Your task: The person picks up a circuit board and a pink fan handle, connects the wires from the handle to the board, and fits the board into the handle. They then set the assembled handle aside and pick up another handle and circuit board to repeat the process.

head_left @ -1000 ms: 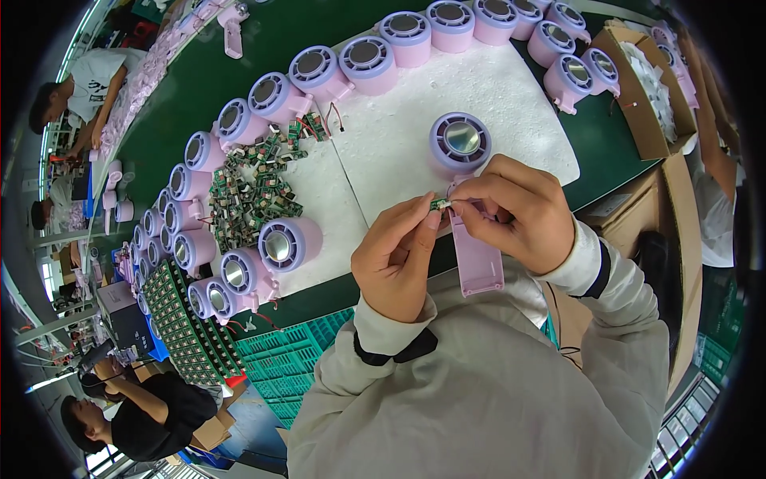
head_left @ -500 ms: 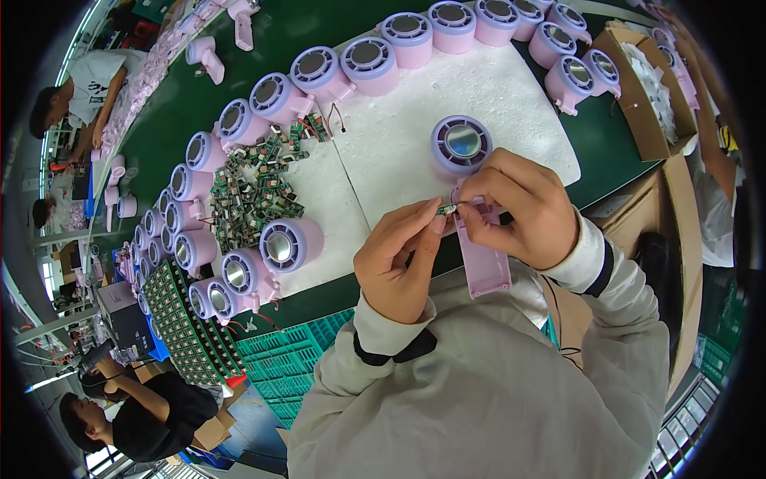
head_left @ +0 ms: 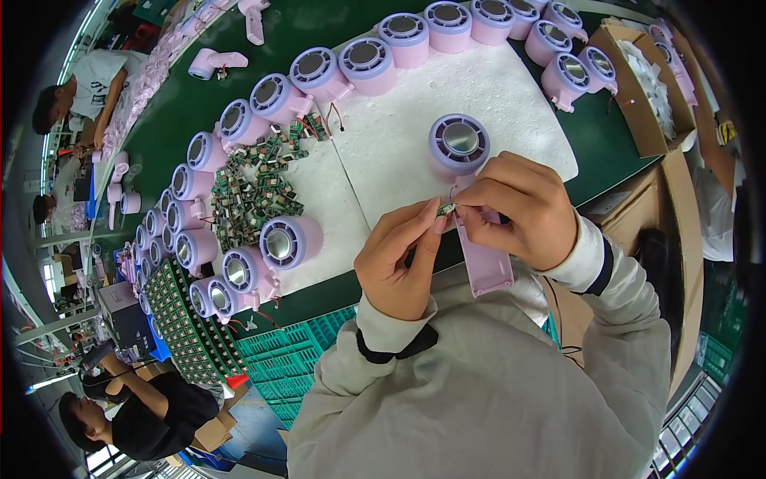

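Note:
My left hand pinches a small green circuit board between thumb and fingertips. My right hand meets it there, its thumb and fingers closed at the board's edge; whatever tiny part they grip is hidden. Beneath the right hand hangs the open pink handle shell of a handheld fan. Its round head, with a lilac grille and a shiny disc, rests on the white foam sheet just beyond my fingers.
A line of pink-and-lilac fan heads curves round the foam sheet. Loose circuit boards lie heaped at left, near a panel of boards. A cardboard box stands at right. Co-workers sit at left.
My hands stay joined at the board, with barely any shift. At the far upper left, one pink fan piece has turned sideways and another has slid slightly right.

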`<state>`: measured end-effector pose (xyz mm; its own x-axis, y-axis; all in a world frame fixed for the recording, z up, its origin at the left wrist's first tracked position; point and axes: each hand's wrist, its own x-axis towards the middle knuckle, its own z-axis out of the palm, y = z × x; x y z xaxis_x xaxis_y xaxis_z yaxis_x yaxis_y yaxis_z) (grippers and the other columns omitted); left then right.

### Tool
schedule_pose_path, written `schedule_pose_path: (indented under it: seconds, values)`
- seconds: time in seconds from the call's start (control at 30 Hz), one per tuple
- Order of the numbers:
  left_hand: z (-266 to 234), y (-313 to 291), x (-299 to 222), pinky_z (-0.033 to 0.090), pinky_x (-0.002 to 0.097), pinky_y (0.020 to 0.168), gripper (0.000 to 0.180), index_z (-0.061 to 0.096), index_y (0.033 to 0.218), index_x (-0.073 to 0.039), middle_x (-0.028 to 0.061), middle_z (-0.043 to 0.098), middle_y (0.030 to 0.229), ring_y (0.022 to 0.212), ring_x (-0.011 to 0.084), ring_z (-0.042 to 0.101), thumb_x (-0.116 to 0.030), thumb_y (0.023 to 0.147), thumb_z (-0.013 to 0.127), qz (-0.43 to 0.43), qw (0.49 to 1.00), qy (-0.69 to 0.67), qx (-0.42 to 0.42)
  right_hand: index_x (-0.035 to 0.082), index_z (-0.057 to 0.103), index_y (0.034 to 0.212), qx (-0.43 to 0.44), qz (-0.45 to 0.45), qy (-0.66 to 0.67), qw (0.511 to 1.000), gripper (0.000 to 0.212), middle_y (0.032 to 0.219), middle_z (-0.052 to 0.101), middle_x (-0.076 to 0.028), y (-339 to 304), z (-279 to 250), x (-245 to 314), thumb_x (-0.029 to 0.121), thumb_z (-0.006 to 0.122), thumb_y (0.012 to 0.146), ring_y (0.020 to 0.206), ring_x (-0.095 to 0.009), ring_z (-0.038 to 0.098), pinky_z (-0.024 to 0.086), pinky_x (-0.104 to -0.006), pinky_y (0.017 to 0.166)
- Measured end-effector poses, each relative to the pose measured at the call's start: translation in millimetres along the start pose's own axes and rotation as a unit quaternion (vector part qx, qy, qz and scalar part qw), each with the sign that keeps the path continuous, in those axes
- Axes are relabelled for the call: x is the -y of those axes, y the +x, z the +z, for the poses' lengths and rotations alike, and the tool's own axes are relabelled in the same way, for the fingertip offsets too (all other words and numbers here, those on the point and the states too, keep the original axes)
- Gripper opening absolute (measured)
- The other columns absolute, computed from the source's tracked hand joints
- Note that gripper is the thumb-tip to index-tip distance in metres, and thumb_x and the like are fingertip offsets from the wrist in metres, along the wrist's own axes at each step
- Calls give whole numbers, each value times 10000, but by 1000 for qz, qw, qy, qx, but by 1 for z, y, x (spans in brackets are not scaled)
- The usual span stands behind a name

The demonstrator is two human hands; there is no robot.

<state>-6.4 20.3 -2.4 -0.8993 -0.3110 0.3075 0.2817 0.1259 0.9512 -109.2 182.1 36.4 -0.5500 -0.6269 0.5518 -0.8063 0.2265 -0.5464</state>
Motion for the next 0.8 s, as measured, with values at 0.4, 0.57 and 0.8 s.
schedule_pose_path:
  seconds: [0.4, 0.57, 0.8]
  values:
    - [14, -14, 1, 584, 310, 804, 317, 700, 1205, 1, 173, 648, 1198, 978, 238, 706, 91, 902, 667, 112, 975, 188, -40, 10, 698, 892, -15, 72, 24, 997, 184, 723, 544, -45, -8, 6, 18, -45, 732, 720, 565, -157, 520, 425, -295, 499]
    - [15, -8, 2, 586, 339, 813, 365, 686, 1238, -16, 188, 606, 1263, 992, 279, 698, 71, 883, 688, 176, 954, 238, -48, -8, 698, 908, -19, 96, 48, 994, 163, 698, 535, -47, -5, 3, 25, -65, 714, 756, 540, -119, 502, 401, -268, 479]
    - [-62, 41, -100, 569, 368, 843, 407, 703, 1198, -24, 190, 687, 1129, 977, 314, 701, 22, 801, 782, 90, 945, 312, 51, -20, 696, 938, 59, 132, 48, 988, 120, 748, 599, -52, 30, -52, 1, -9, 680, 820, 629, -108, 568, 459, -270, 578]
